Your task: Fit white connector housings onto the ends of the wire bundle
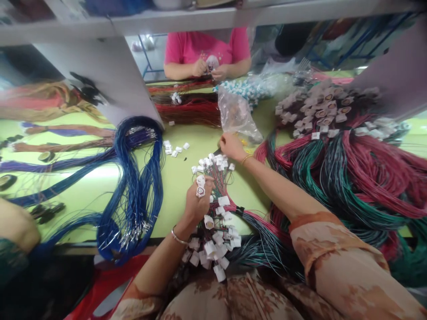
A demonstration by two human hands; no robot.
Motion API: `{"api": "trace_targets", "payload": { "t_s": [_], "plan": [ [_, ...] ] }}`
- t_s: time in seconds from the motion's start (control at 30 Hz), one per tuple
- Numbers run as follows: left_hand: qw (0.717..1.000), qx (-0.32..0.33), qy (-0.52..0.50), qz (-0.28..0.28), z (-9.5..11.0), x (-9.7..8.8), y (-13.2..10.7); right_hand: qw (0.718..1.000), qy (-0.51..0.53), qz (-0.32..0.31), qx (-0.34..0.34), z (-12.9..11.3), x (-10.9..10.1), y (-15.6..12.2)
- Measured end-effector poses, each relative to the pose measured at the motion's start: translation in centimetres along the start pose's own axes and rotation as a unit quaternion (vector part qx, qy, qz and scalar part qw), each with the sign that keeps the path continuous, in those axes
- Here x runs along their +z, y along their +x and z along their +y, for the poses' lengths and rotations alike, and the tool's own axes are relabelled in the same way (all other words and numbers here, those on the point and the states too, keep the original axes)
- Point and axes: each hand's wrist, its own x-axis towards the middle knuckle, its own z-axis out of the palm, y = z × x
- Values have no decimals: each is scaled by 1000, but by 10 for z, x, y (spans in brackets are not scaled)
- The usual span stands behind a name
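My left hand (196, 201) is closed around thin wires of a red, green and black wire bundle (220, 183). Small white connectors (216, 161) tip the bundle's far end, and two white pieces (200, 186) show against my left fingers. Beyond it, my right hand (231, 146) is curled with fingertips together low over the table, beside a clear plastic bag (237, 113) with small yellow pieces near it. What the right fingers hold, if anything, is hidden. Larger white connectors (211, 250) hang at the bundle's near end, close to my body.
Blue wires (133, 178) lie looped on the left. Red and green wire bundles (333, 164) with white connectors (325, 106) pile up on the right. Loose white connectors (175, 150) dot the green table (180, 178). A co-worker in a pink shirt (207, 49) sits opposite, below a shelf edge (200, 20).
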Motion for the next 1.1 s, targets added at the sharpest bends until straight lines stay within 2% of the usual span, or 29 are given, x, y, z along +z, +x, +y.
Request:
{"api": "trace_targets", "payload": {
  "t_s": [0.03, 0.1, 0.13, 0.23, 0.33, 0.4, 0.5, 0.67, 0.8, 0.87, 0.97, 1.1],
  "plan": [
    [1000, -4, -17, -8, -2, 0, 1, 999, 36, 2, -4, 0, -3, -4],
    [998, -21, -58, -26, -6, 0, 3, 984, 179, 1, -6, -3, -10, -16],
    [996, -31, -71, -36, -8, 1, 3, 961, 276, -6, -6, -5, -14, -25],
    [995, -44, -60, -63, -12, 1, 4, 855, 513, -74, -12, -18, -28, -61],
    [995, -17, -19, -98, -9, 1, 3, 769, 610, -190, -22, -34, -42, -98],
    [992, 6, 12, -122, -6, 1, 3, 736, 634, -237, -22, -42, -47, -117],
    [991, 25, 34, -124, -3, 2, 3, 726, 643, -242, -9, -47, -47, -130],
    [994, 37, -27, -101, 1, 3, 0, 701, 682, -208, 9, -44, -39, -131],
    [987, 49, -54, -140, 10, 0, -3, 697, 688, -201, 17, -43, -37, -133],
    [987, 40, -59, -145, 14, -3, -4, 704, 684, -193, 14, -43, -36, -135],
    [993, 21, -26, -111, 16, -5, -4, 724, 664, -186, -12, -44, -37, -137],
    [995, 63, 26, -69, 14, -7, 0, 769, 614, -169, -49, -43, -40, -140]
  ]
}}
